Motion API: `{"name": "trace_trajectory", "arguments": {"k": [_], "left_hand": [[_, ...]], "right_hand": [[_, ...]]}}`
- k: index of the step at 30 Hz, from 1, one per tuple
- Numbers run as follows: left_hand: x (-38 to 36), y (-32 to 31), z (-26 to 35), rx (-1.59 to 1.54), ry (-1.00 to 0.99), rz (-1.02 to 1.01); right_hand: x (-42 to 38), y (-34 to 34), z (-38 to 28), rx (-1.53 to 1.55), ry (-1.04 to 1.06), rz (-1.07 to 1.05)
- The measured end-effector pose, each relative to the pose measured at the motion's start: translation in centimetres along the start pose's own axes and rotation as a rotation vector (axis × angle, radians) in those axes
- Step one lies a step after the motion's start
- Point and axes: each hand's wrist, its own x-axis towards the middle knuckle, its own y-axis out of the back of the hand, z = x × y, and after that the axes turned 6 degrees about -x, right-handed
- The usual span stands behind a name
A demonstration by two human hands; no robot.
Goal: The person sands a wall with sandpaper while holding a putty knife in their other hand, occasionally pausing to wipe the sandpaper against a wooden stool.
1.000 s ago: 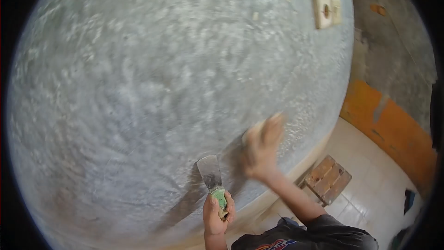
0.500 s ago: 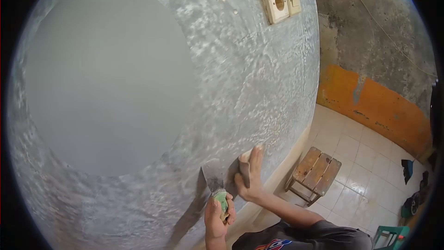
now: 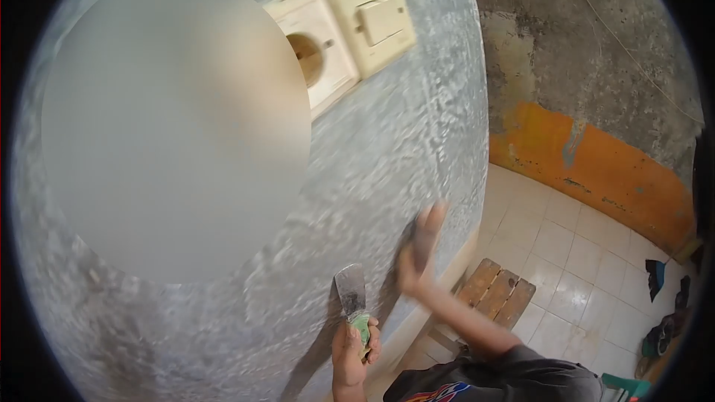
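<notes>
My left hand (image 3: 356, 344) is closed around the green handle of a scraper (image 3: 351, 290), its flat metal blade pointing up beside the grey textured wall (image 3: 372, 156). To its right, my right hand (image 3: 418, 257) is raised at the wall, blurred by motion. A small brownish-grey pad (image 3: 424, 244) is held under its fingers, flat toward the wall; its exact kind is unclear. Shadows of both hands fall on the wall.
A socket (image 3: 328, 52) and a light switch (image 3: 383, 22) are set in the wall above. A wooden stool (image 3: 495, 294) stands on the tiled floor (image 3: 555, 264) at right. Beyond are an orange-and-grey wall (image 3: 603, 171) and a green plastic item (image 3: 624, 385) at lower right.
My right hand has moved up and slightly right along the wall with the pad. The socket and switch appear larger and further left as the view shifted. The scraper remains in my left hand.
</notes>
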Motion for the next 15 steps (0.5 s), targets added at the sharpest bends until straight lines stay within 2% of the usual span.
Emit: {"name": "trace_trajectory", "arguments": {"k": [2, 5, 7, 10, 12, 13, 15], "left_hand": [[1.4, -1.7, -0.5, 0.007, 0.001, 0.009], [2.9, -3.4, -1.5, 0.014, 0.005, 0.027], [4.1, -3.9, -2.5, 0.009, 0.009, 0.030], [5.8, -5.2, -3.5, -0.002, 0.007, -0.003], [6.6, -5.9, -4.2, -0.008, 0.019, -0.017], [7.0, -5.8, -4.8, -0.015, 0.023, -0.025], [7.2, -5.9, -5.1, -0.024, 0.022, -0.026]], "right_hand": [[8.8, 2.4, 3.2, 0.268, -0.283, 0.148], [12.4, 3.6, 5.9, 0.228, -0.353, 0.177], [6.4, 1.9, 7.9, 0.039, -0.174, 0.055], [-4.8, 0.3, 6.8, 0.146, -0.155, -0.081], [-5.4, 1.1, 8.3, 0.065, -0.079, -0.127], [-4.1, 1.1, 10.5, 0.058, -0.087, -0.126], [0.5, 0.5, 15.9, 0.161, -0.408, 0.056]]}}
